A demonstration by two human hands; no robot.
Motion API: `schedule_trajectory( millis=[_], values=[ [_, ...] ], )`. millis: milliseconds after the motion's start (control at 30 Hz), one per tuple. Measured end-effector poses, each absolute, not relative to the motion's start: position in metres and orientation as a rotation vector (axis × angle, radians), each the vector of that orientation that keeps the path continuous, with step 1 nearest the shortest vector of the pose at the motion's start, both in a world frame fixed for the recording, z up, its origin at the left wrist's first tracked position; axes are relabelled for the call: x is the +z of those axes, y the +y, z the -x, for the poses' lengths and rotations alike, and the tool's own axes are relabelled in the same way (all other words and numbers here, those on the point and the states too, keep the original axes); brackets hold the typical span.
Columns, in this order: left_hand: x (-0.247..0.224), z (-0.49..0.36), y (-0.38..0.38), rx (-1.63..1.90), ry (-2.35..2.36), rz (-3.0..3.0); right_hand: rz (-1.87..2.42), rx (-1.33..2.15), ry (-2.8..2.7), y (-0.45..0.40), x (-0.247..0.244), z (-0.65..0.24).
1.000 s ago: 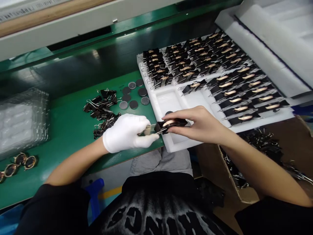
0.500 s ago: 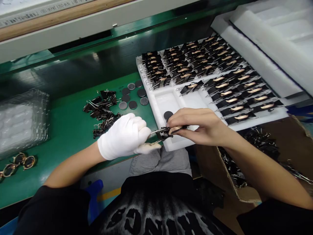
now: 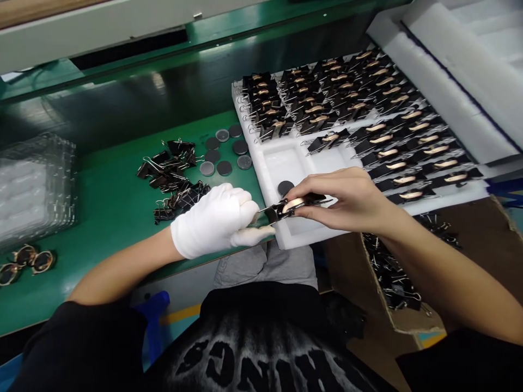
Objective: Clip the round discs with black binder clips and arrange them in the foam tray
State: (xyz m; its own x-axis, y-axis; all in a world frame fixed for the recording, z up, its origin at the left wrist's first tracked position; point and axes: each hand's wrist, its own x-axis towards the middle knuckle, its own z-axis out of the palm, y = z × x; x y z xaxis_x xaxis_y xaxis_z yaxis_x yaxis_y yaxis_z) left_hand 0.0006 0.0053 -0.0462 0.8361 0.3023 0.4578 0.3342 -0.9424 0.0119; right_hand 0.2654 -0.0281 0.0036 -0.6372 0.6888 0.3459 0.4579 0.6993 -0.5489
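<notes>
My left hand point(image 3: 220, 220), in a white glove, pinches the wire handles of a black binder clip point(image 3: 276, 211). My bare right hand point(image 3: 343, 201) holds a clipped piece with a pale gold, curved part point(image 3: 293, 205) between thumb and fingers; the left hand's clip meets its left end. Both hands are over the near left edge of the white tray point(image 3: 288, 239). A dark disc point(image 3: 285, 188) lies in the tray just behind my right fingertips. Rows of clipped gold pieces point(image 3: 314, 109) fill the tray's back and right parts.
Loose binder clips point(image 3: 174, 169) and several round discs point(image 3: 224, 167) lie on the green table point(image 3: 110, 218). Clear plastic trays point(image 3: 36, 188) and round-lensed glasses point(image 3: 25, 256) are at the left. White foam blocks point(image 3: 453, 92) stand back right; a cardboard box point(image 3: 408, 322) holds clips below.
The view has shifted slightly. Both hands remain together, and the clip in my left hand now sits against the left end of the gold piece, its handles less covered by my right fingers.
</notes>
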Motion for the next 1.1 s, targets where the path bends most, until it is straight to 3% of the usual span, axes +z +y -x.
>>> schedule_trajectory(
  millis=[267, 433, 533, 633, 800, 867, 1100],
  values=[
    [-0.034, 0.003, 0.012, -0.368, -0.734, 3.109, 0.976, 0.48, -2.29, -0.031, -0.01, -0.269],
    [-0.023, -0.003, 0.009, -0.654, -1.149, 3.825, 0.559, -0.31, -2.362, -0.033, -0.021, -0.279],
    [-0.016, -0.021, 0.009, -0.632, -1.473, 4.149, 0.459, -0.558, -2.33, -0.037, -0.024, -0.29],
    [-0.009, -0.041, 0.015, -0.669, -1.534, 4.107, 0.786, -0.349, -2.172, -0.045, -0.024, -0.303],
    [0.002, -0.065, 0.028, -0.55, -1.42, 3.934, 1.237, 0.657, -1.77, -0.065, -0.019, -0.323],
    [0.004, -0.075, 0.031, -0.503, -1.38, 3.893, 1.311, 0.905, -1.608, -0.069, -0.018, -0.325],
    [0.002, -0.103, 0.035, -0.39, -1.284, 4.022, 1.368, 0.888, -1.293, -0.067, -0.027, -0.326]
  ],
)
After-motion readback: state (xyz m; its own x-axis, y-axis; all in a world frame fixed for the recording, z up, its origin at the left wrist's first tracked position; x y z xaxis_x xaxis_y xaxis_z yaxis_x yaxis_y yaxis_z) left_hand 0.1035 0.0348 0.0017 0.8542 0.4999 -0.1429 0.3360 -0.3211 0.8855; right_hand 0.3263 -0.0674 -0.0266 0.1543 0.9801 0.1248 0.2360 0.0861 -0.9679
